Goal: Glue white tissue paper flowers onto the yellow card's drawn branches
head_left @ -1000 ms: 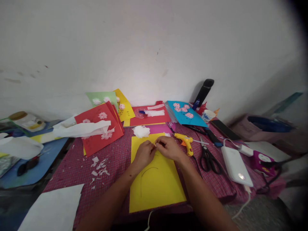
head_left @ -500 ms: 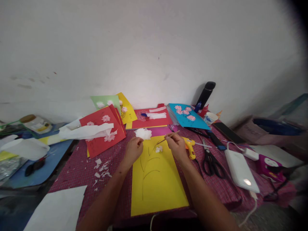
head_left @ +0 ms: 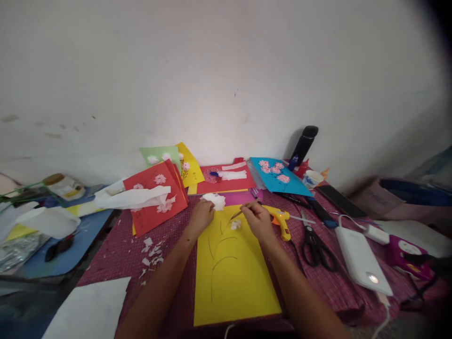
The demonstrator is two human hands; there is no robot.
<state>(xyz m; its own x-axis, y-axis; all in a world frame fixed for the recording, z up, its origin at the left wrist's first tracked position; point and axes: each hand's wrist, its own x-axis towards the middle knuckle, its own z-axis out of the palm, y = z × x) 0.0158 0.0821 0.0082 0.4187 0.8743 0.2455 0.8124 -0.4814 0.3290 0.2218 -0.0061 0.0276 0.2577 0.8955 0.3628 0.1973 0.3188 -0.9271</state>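
Observation:
A sheet of yellow paper (head_left: pixel 240 282) lies in front of me, with thin dark lines drawn on it like a stem with branches. My right hand (head_left: pixel 257 220) pinches a thin brown pencil (head_left: pixel 243 211), its tip near the top of the drawn lines. A small white crumpled paper flower (head_left: pixel 235 225) rests on the sheet below the pencil. At the sheet's upper left corner is my left hand (head_left: pixel 202 215), fingers curled; what they hold, if anything, is hidden. Just behind those fingers sits a larger ruffled white paper piece (head_left: pixel 216 201).
To the right lie a yellow glue gun (head_left: pixel 281 220), black scissors (head_left: pixel 316 249) and a white power bank (head_left: pixel 363 261). Red cards (head_left: pixel 151 202) and paper scraps (head_left: pixel 151 252) are on the left. A blue flower card (head_left: pixel 278 176) and a black bottle (head_left: pixel 304 145) stand toward the wall.
The view has shifted slightly, moving everything a little down and right. My right hand has lowered the pencil slightly along the sheet. My left hand now sits closer to the ruffled white paper.

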